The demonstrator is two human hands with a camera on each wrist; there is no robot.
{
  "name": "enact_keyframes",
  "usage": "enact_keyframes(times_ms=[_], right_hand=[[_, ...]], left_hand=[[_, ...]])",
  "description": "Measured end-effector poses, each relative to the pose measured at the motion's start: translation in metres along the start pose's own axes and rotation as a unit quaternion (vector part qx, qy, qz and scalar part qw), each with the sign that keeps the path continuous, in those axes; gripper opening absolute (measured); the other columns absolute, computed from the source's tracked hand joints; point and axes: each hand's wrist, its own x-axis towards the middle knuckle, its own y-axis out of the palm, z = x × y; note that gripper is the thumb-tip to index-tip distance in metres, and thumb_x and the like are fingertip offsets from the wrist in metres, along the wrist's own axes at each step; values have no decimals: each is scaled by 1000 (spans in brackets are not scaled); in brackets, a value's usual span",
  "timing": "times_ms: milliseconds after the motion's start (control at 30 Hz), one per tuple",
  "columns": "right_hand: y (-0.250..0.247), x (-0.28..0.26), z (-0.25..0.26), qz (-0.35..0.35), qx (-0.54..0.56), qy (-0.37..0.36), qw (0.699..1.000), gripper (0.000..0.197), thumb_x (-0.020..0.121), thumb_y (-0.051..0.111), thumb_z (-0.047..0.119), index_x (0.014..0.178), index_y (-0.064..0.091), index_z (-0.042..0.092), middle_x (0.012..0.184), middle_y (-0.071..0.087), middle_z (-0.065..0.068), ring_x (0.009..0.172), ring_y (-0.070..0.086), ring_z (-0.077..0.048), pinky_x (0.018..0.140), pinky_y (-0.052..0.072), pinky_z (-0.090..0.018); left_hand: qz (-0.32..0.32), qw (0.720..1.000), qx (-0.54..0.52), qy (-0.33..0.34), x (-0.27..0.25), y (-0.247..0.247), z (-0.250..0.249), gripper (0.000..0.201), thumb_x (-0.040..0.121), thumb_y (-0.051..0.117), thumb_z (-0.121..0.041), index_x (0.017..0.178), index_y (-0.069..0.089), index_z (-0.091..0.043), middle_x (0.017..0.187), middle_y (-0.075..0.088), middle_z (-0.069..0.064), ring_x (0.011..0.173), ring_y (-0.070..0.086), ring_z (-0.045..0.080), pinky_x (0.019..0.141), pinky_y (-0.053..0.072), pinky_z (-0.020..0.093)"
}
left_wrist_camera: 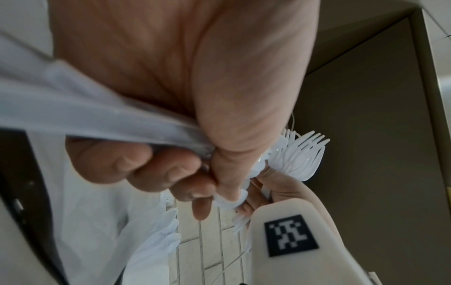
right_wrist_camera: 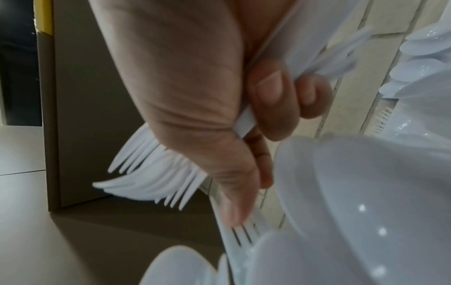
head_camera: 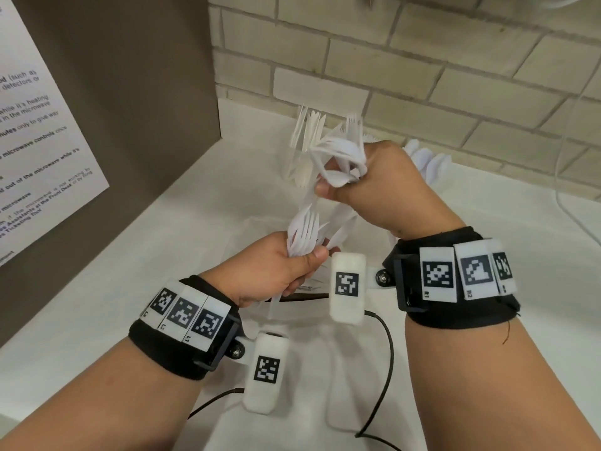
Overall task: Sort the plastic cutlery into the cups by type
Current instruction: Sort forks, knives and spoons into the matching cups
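My left hand (head_camera: 292, 265) grips a bundle of white plastic forks (head_camera: 305, 231) by the handles, tines up, low at centre. Just above it my right hand (head_camera: 341, 187) grips a mixed bunch of white cutlery (head_camera: 341, 151), spoons and forks crossing. In the left wrist view the forks (left_wrist_camera: 302, 156) fan out past my left hand (left_wrist_camera: 195, 183). The right wrist view shows my right hand (right_wrist_camera: 273, 100) pinching handles, with spoon bowls (right_wrist_camera: 366, 192) close to the lens. Behind stands a clear cup (head_camera: 289, 167) with knives (head_camera: 307, 128). Spoons (head_camera: 429, 161) stand behind my right hand; their cup is hidden.
A brown panel (head_camera: 130, 109) with a printed notice (head_camera: 39, 141) closes off the left. A brick wall (head_camera: 422, 76) runs behind the white counter (head_camera: 504, 216). Thin clear plastic (head_camera: 257, 229) lies under my hands. Black cables (head_camera: 388, 353) trail from the wrist cameras.
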Motion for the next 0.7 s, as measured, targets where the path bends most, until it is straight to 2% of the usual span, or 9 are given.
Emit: enact_keyframes(times_ms=[67, 133, 200, 267, 367, 467, 533, 600, 700], right_hand=[[-2, 3, -2, -44, 45, -3, 998, 17, 84, 71, 21, 93, 67, 7, 82, 67, -6, 75, 62, -18, 64, 47, -28], [-3, 6, -2, -84, 111, -2, 990, 15, 87, 65, 20, 92, 61, 7, 72, 60, 0, 62, 54, -14, 57, 42, -29], [-1, 8, 0, -146, 192, -10, 970, 11, 87, 61, 19, 88, 57, 8, 66, 53, 5, 56, 47, -9, 55, 39, -25], [-4, 10, 4, -250, 278, -47, 926, 16, 86, 59, 18, 95, 57, 4, 72, 55, 5, 62, 52, -7, 59, 44, -25], [-13, 8, 3, -334, 315, -85, 885, 17, 90, 57, 17, 99, 53, 2, 80, 57, 2, 70, 65, -16, 61, 54, -32], [-8, 3, 2, -283, 303, -76, 907, 16, 93, 56, 11, 102, 45, 7, 85, 51, -2, 57, 64, -27, 44, 52, -29], [3, 0, 0, -223, 235, -45, 945, 23, 91, 62, 12, 105, 43, 11, 87, 53, 1, 48, 60, -13, 40, 49, -24], [16, -2, -5, -142, 155, -9, 978, 28, 86, 69, 16, 103, 47, 18, 86, 58, 5, 50, 57, -5, 47, 49, -23], [31, -3, -13, -51, 126, 38, 990, 39, 72, 82, 24, 101, 57, 17, 89, 64, 6, 71, 62, -6, 66, 53, -28]], left_hand=[[-4, 1000, -9, -3, -1, 0, -1, 32, 96, 51, -29, 70, 69, -28, 59, 39, 3, 52, 34, 15, 49, 34, 25], [-4, 1000, -15, -6, 0, -1, -1, 38, 96, 51, -29, 64, 69, -39, 61, 37, 4, 52, 34, 14, 49, 35, 23], [-2, 1000, -26, -11, 0, -2, -1, 28, 95, 52, -30, 75, 71, -35, 60, 37, 2, 52, 34, 13, 48, 34, 22], [-4, 999, -33, -21, 1, -1, -1, 18, 94, 52, -29, 88, 68, -24, 57, 38, -1, 51, 35, 11, 48, 34, 23], [-34, 998, -37, -25, 4, -3, 0, 21, 94, 53, -31, 81, 59, -17, 57, 40, -5, 49, 38, 11, 48, 39, 28], [-85, 994, -62, -28, 10, -6, -3, 22, 93, 57, -30, 75, 52, -18, 57, 40, -6, 45, 38, 11, 43, 40, 27], [-115, 990, -81, -32, 15, -7, -6, 27, 90, 61, -28, 72, 47, -15, 52, 40, -9, 42, 36, 10, 39, 37, 24], [-138, 986, -93, -32, 20, -6, -10, 29, 88, 65, -26, 72, 44, -13, 51, 41, -8, 41, 36, 10, 38, 36, 23], [-154, 984, -91, -23, 24, -7, -14, 18, 85, 69, -23, 87, 55, -11, 66, 44, 0, 42, 39, 10, 40, 39, 23]])
